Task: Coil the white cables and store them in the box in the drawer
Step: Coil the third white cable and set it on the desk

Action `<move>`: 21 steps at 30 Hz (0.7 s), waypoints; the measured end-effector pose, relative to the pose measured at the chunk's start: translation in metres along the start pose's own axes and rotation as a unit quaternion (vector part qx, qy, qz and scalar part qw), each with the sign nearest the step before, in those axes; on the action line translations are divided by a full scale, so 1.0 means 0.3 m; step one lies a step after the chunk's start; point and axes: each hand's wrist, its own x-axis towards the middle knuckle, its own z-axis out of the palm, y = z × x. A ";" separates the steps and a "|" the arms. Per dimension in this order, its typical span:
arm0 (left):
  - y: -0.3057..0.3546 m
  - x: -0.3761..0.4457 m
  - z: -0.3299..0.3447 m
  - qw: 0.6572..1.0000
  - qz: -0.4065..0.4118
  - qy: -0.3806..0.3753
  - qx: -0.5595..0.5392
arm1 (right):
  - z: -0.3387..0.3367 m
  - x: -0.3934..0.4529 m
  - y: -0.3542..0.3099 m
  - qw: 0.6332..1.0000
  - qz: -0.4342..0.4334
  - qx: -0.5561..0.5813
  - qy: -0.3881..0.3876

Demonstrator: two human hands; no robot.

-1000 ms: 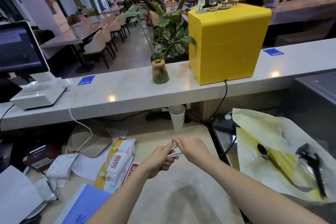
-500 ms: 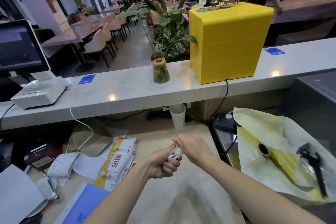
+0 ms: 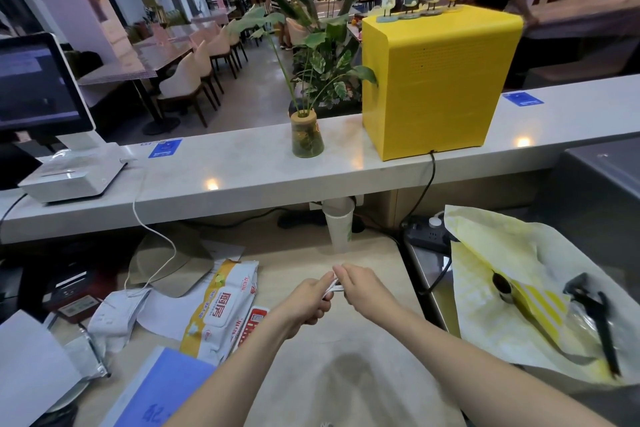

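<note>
Both my hands meet over the middle of the beige desk (image 3: 349, 381). My left hand (image 3: 309, 300) grips a small bundle of white cable (image 3: 331, 287), of which only a few loops show between the fingers. My right hand (image 3: 363, 289) pinches the same bundle from the right, its fingers curled round the cable. A second white cable (image 3: 152, 236) hangs from the white counter (image 3: 242, 163) down to the clutter on the left. No drawer or box is in view.
A paper cup (image 3: 340, 225) stands behind my hands. A wipes pack (image 3: 221, 308), a tan cap (image 3: 169, 260), papers and a blue folder (image 3: 156, 388) lie left. A yellow-white bag (image 3: 502, 274) with black tools and a power strip (image 3: 427, 236) lie right. A yellow case (image 3: 440, 80) sits on the counter.
My hands stay together on the cable bundle; the left hand has turned slightly and the fingers have shifted on the loops. The bundle stays at the same spot.
</note>
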 end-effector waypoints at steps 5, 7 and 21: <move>-0.021 0.007 0.004 1.000 0.002 0.021 0.002 | 0.031 0.007 -0.018 0.999 0.031 0.032 0.025; -0.029 0.013 0.012 0.999 -0.001 0.030 -0.015 | 0.032 0.003 -0.020 0.998 0.038 0.029 0.031; -0.101 0.028 0.148 0.968 0.054 0.245 -0.009 | 0.034 -0.113 -0.007 0.991 0.062 0.061 0.103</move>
